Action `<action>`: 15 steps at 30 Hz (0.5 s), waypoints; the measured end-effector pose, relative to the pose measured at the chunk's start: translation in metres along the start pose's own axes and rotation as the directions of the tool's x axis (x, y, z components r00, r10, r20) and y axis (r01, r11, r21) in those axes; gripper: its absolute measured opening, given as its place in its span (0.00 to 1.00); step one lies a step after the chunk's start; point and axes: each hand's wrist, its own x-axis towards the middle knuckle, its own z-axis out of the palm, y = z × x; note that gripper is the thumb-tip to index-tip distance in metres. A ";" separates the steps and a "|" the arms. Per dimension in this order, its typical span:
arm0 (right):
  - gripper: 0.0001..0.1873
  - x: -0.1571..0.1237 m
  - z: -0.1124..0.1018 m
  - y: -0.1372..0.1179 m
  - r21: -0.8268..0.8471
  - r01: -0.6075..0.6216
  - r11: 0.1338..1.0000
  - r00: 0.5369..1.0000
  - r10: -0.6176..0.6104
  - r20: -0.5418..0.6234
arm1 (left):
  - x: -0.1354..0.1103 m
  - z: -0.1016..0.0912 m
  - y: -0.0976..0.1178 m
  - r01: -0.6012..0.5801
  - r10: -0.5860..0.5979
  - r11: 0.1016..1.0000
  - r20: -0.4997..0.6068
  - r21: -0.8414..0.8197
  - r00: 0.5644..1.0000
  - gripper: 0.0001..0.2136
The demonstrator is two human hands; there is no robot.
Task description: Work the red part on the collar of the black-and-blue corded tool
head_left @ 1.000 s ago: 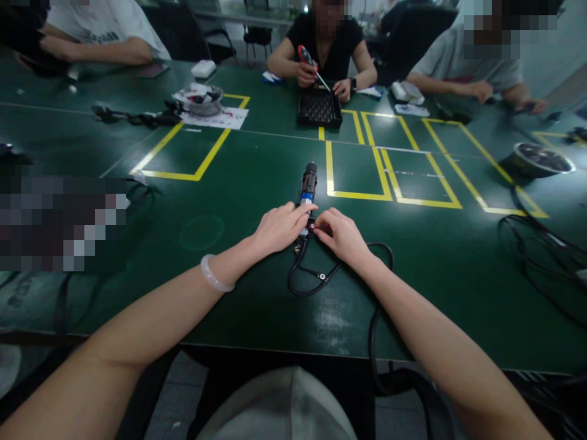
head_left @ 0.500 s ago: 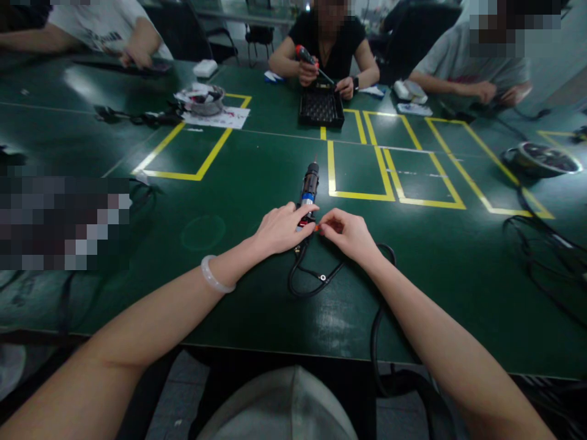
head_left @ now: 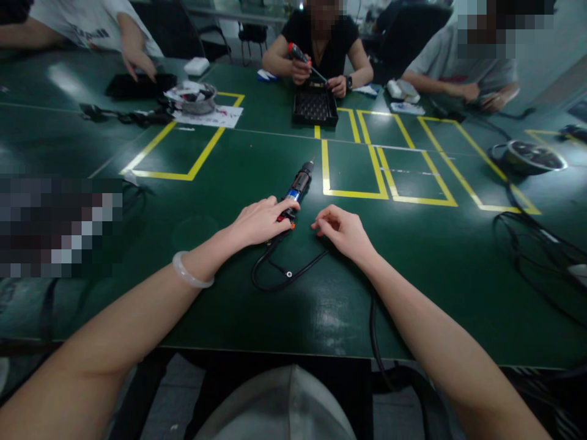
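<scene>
A black electric screwdriver [head_left: 299,183] with a blue band lies on the green table [head_left: 257,177], its tip pointing away from me. My left hand [head_left: 259,220] rests over its rear end, fingers curled around the body. A black cable [head_left: 279,272] loops from the tool's back toward the table edge. My right hand [head_left: 343,232] sits a short gap to the right of the tool, fingers curled with thumb and forefinger pinched together; what they hold, if anything, is too small to make out.
Yellow tape rectangles [head_left: 353,171] mark the table. A person opposite holds a red-handled screwdriver over a black tray [head_left: 314,109]. A metal bowl [head_left: 197,101] on paper stands far left, a round fan part [head_left: 527,157] and black cables [head_left: 536,244] at right. Other people's hands reach in.
My left hand has turned the screwdriver so it slants to the right and shifted it slightly left. My right hand has come off the tool's rear and drawn away to the right.
</scene>
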 end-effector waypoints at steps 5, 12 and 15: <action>0.03 0.000 -0.001 0.002 0.007 -0.002 1.000 1.000 0.002 -0.004 | -0.003 -0.004 -0.032 0.058 -0.058 0.998 -0.004 0.001 0.998 0.24; 0.04 0.000 0.000 0.007 0.021 0.012 1.000 1.000 -0.012 0.003 | -0.003 -0.009 -0.096 0.260 -0.259 0.965 -0.058 0.023 0.964 0.26; 0.04 0.000 0.000 0.007 0.013 0.023 1.000 1.000 -0.023 0.001 | -0.005 -0.012 -0.119 0.343 -0.341 0.939 -0.088 0.007 0.936 0.26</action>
